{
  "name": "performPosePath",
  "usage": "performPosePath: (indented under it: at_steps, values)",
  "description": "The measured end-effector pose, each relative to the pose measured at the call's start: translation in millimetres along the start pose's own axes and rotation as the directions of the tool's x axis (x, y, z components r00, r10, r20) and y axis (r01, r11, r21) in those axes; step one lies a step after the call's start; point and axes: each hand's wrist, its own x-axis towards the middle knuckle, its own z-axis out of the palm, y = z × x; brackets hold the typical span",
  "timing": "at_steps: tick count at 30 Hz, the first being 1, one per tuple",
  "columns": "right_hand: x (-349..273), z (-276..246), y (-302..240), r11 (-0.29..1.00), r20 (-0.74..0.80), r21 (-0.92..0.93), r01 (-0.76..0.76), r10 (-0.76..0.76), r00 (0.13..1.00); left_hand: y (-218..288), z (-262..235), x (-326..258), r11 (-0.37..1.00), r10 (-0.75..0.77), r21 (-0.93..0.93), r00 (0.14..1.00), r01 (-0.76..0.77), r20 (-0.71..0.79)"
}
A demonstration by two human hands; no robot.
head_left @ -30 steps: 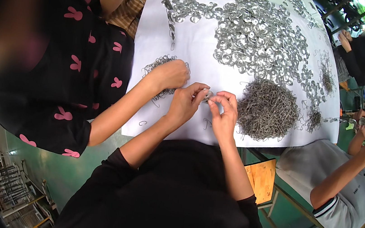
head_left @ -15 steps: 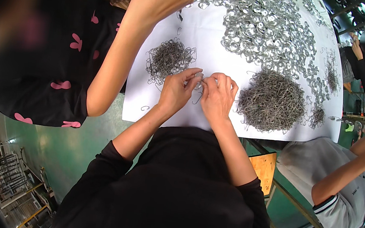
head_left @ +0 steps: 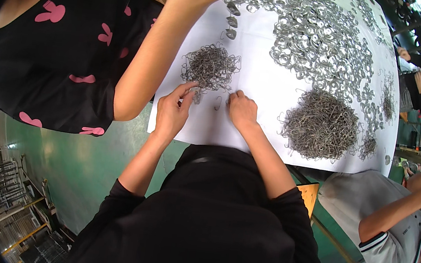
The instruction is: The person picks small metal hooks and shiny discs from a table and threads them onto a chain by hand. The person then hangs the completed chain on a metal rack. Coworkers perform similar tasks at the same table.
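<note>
Gently now: separate one bent wire hook [head_left: 217,102] from the rest on the white sheet [head_left: 258,85], lying loose between both hands, just below the small tangle of wire hooks [head_left: 210,67]. Left hand [head_left: 172,113] with forefinger stretched toward that tangle, remaining fingers curled, seemingly empty. Right hand [head_left: 242,110] knuckles up, fingertips tucked under; whether pinching anything, cannot tell. Best to lift a single hook clear, never drag, lest neighbours snag. Counted: two main hook heaps, the larger heap [head_left: 321,125] to the right; one broad spread of stamped metal discs [head_left: 321,40], too many to number; one co-worker's arm [head_left: 162,57] reaching across.
</note>
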Motion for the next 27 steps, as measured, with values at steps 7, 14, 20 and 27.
performPosePath:
  at_steps: [7,14,20,27]
  values:
    - [-19,-25,20,0.867,0.179,0.484,-0.122,0.038,0.983,6,1,-12,0.99,-0.078,-0.111,0.994,0.087,0.081]
    - [-34,-76,10,-0.043,0.313,0.949,-0.313,-0.021,0.95,18,9,-12,0.987,-0.001,-0.161,0.988,0.026,0.156]
    - [-48,-108,-7,-0.114,0.204,0.975,-0.188,0.141,0.969,36,32,-7,0.964,0.024,-0.264,0.983,0.026,0.184]
    - [-50,-110,10,-0.055,0.11,0.994,-0.098,0.321,0.941,58,56,5,0.944,0.106,-0.329,0.955,-0.009,0.277]
